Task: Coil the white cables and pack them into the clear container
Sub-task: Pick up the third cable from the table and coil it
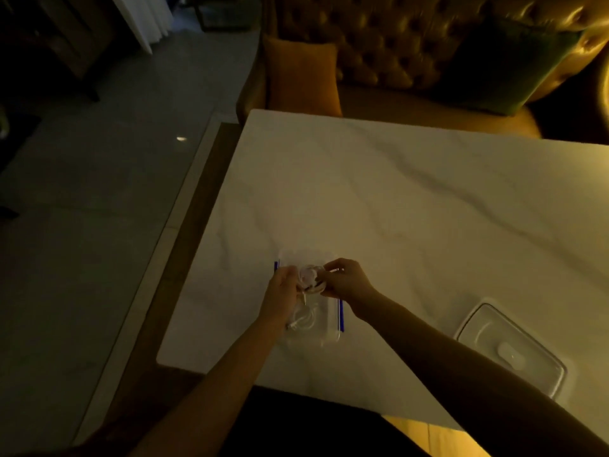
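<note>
A small coil of white cable (309,278) is held between both hands just above the clear container (331,328), which has blue clips on its sides. My left hand (280,291) grips the coil's left side, and a plug end hangs below it. My right hand (346,278) pinches the coil's right side. Inside the container lies another coiled white cable (304,319), partly hidden by my left hand.
The container's clear lid (514,349) lies on the white marble table (412,199) at the near right. A tufted yellow sofa (412,44) with cushions stands beyond the far edge. The table's left edge drops to a grey floor (99,192).
</note>
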